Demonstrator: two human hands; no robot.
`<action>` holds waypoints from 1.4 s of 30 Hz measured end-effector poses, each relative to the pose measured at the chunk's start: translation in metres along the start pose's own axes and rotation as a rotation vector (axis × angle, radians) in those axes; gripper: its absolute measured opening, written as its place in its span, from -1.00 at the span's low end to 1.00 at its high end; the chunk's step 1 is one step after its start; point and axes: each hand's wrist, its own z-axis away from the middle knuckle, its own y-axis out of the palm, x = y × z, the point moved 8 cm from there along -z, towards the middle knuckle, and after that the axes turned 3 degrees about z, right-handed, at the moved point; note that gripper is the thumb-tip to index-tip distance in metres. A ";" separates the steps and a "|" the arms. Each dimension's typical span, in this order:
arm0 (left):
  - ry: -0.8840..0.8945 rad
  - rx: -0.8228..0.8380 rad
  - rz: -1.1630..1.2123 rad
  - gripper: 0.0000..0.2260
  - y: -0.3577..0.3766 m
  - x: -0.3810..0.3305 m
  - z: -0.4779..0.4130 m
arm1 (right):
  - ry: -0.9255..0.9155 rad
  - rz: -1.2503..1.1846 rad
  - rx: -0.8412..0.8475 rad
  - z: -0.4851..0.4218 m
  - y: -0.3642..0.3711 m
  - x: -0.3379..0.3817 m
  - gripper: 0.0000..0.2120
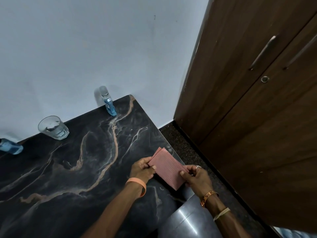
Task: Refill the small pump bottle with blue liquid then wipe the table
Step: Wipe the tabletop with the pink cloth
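A room in a home, by the look of it: a dark marble-patterned tabletop set against a plain pale wall, a tall wood-grain cupboard with metal bar handles beside its right edge, speckled floor between, and a drinking glass at its far edge.

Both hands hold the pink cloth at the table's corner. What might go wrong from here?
A wipe with the pink cloth could topple the small bottle standing at the table's far edge. The glass near that edge may get bumped. The left hand and right hand pinch only the cloth's sides, so it might slip.
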 end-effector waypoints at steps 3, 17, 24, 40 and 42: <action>-0.002 -0.051 -0.036 -0.70 0.005 0.004 -0.019 | 0.023 0.066 -0.037 -0.013 -0.001 -0.007 -0.92; 0.013 -0.081 -0.231 -0.57 -0.001 0.035 -0.058 | 0.137 0.147 -0.098 -0.040 0.007 -0.034 -0.83; 0.125 -0.088 -0.303 -0.56 -0.001 0.031 -0.062 | 0.130 0.183 -0.111 -0.042 0.006 -0.039 -0.85; 0.165 -0.182 -0.306 -0.60 -0.012 0.036 -0.061 | 0.127 0.359 -0.153 -0.041 0.001 -0.038 -0.79; 0.177 -0.175 -0.286 -0.60 -0.014 0.036 -0.057 | 0.131 0.357 -0.144 -0.042 0.001 -0.038 -0.78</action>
